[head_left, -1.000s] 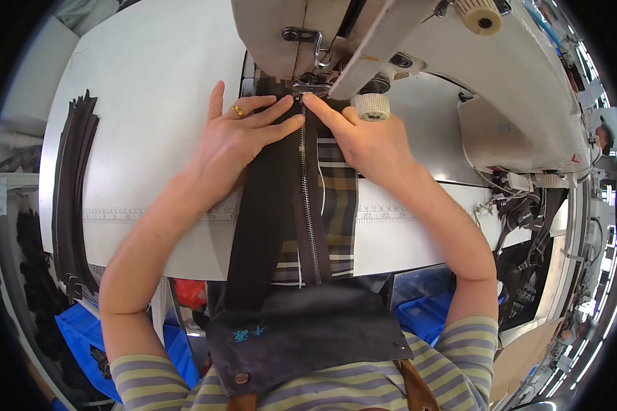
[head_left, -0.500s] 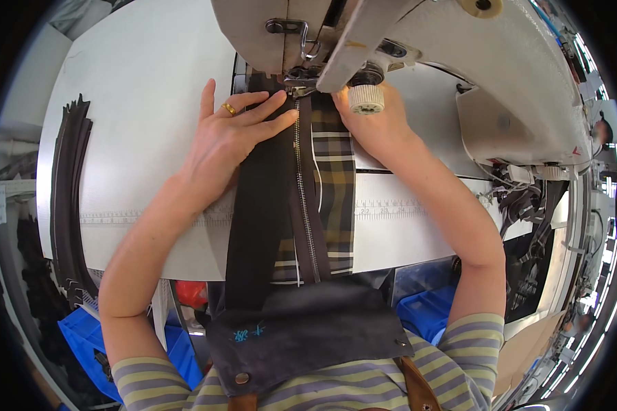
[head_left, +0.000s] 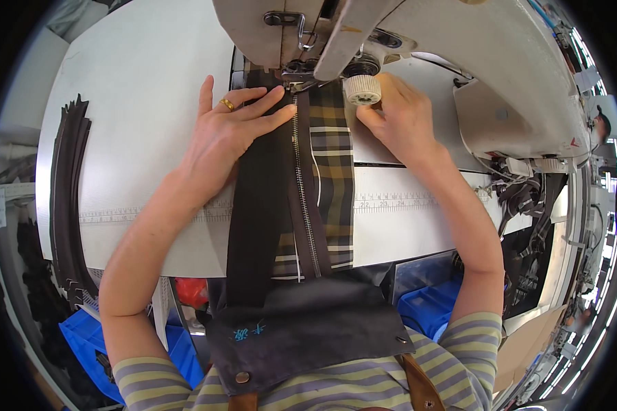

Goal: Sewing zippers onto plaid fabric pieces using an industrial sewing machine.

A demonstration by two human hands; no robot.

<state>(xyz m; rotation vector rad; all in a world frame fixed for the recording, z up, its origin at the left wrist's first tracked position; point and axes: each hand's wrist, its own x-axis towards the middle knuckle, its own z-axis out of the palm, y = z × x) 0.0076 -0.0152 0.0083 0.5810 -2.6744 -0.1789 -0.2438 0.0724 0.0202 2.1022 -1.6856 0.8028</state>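
A sewing machine (head_left: 322,41) stands over a strip of dark cloth (head_left: 257,205) and a brown plaid cloth (head_left: 334,178). Along them, from the presser foot (head_left: 293,87) toward me, runs a metal zipper (head_left: 300,178) on brown tape. My left hand (head_left: 230,133), with a ring, lies open on the dark cloth, its fingertips beside the zipper just short of the foot. Right of the plaid cloth, my right hand (head_left: 404,116) is curled next to the machine's white knob (head_left: 363,90). Its fingertips are pinched and partly hidden behind the knob; what they hold, if anything, is not visible.
A bundle of dark zipper strips (head_left: 70,192) hangs over the table's left edge. A printed ruler (head_left: 391,203) crosses the white table (head_left: 137,164). Dark scraps (head_left: 524,198) hang at the right. Blue bins (head_left: 92,342) are below.
My right hand has drawn back to the right, off the plaid cloth's edge, and its fingers have curled. My left hand has stayed nearly in place on the cloth.
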